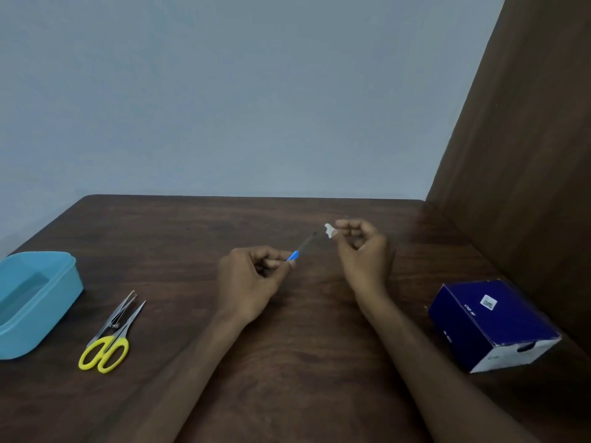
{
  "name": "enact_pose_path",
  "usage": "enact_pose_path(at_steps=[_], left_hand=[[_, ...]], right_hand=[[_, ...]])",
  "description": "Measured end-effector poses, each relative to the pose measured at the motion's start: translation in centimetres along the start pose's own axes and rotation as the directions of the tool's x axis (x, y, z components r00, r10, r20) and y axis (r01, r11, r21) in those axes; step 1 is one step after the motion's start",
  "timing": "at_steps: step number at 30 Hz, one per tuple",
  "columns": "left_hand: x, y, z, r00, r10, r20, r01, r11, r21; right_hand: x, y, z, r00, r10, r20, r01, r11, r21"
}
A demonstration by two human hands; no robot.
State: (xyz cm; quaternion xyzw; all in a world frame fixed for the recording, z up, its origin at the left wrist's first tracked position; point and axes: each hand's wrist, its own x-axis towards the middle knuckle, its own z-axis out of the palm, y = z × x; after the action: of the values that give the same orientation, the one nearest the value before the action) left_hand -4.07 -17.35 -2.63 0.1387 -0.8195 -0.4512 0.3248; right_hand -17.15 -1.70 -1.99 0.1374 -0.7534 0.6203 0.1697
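Observation:
My left hand [252,279] pinches the blue end of a thin tool [302,249] with a dark shaft that points up and to the right over the brown wooden table [287,362]. My right hand [364,251] hovers just right of the tool's tip, its thumb and fingers pinching a small white piece [329,231]. A short gap separates the tip from the white piece. What the white piece is stays unclear.
A light blue plastic container [35,302] sits at the left edge. Yellow-handled scissors [108,340] and a metal nail clipper [120,310] lie beside it. A dark blue cardboard box [492,324] rests at the right, near a brown wooden side panel [527,155].

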Motion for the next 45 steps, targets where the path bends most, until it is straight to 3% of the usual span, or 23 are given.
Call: enact_pose_path(at_steps=[2,3,5,9,18,24,28,31,40,45], left_hand=[[0.1,0.1,-0.1,0.999,-0.048,-0.025,0.045,0.995,-0.084],[0.1,0.2,-0.2,0.997,-0.073,-0.034,0.068,0.989,-0.129],[0.2,0.1,-0.4,0.994,-0.104,-0.036,0.095,0.976,-0.196],[0.2,0.3,-0.5,0.996,-0.087,-0.003,0.084,0.970,-0.227],[0.3,0.1,0.0,0.995,-0.071,0.067,0.081,0.982,-0.169],[0.0,0.1,-0.1,0.993,-0.049,0.108,0.056,0.997,-0.057],[0.1,0.1,-0.1,0.992,-0.062,0.106,0.068,0.996,-0.060],[0.3,0.0,-0.3,0.992,-0.081,0.099,0.093,0.989,-0.118],[0.3,-0.3,-0.3,0.989,-0.063,0.132,0.079,0.989,-0.121],[0.3,-0.3,-0.1,0.991,-0.056,0.124,0.069,0.992,-0.104]], right_hand=[[-0.5,-0.8,0.5,0.961,0.255,0.107,-0.276,0.895,0.351],[-1.1,-1.2,0.7,0.928,0.310,0.208,-0.372,0.824,0.427],[-2.4,-1.7,1.3,0.884,0.321,0.341,-0.448,0.790,0.418],[-3.3,-2.0,2.1,0.874,0.263,0.408,-0.427,0.816,0.389],[-2.0,-2.0,1.3,0.848,0.349,0.398,-0.526,0.638,0.562],[-0.9,-1.6,0.6,0.876,0.345,0.338,-0.481,0.684,0.548],[-0.1,-1.2,0.1,0.888,0.364,0.281,-0.457,0.640,0.618],[0.1,-0.6,0.1,0.916,0.315,0.246,-0.400,0.745,0.535],[-0.7,-1.2,0.1,0.846,0.252,0.469,-0.486,0.725,0.488],[-0.7,-0.8,0.1,0.855,0.232,0.463,-0.447,0.782,0.434]])
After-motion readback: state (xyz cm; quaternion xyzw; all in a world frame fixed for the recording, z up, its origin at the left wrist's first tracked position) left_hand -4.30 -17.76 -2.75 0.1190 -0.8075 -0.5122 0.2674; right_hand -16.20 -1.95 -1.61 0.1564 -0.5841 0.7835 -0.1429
